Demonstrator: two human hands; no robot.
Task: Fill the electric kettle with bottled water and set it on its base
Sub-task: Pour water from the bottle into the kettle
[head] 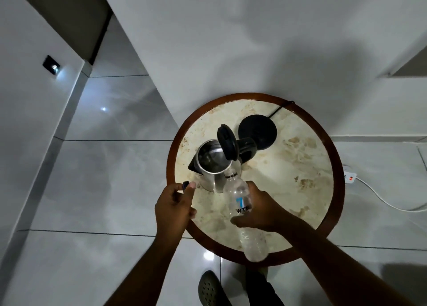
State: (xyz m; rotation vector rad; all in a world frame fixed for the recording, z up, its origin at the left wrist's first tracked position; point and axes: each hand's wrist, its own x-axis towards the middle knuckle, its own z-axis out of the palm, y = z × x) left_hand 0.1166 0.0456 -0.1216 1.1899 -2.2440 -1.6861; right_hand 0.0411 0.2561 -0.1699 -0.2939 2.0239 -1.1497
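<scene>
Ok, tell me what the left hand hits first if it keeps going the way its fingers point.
Probably the kettle: the left hand, pinching the blue cap, points at its steel body below the spout. Depth is unclear.

We see the label on the bottle only in part, its lettering cut short by the right hand, which also covers the bottle's middle. The bottle's lower end is blurred. The kettle hides its own base side behind the raised lid. Both forearms and the shoe run off the bottom edge.
</scene>
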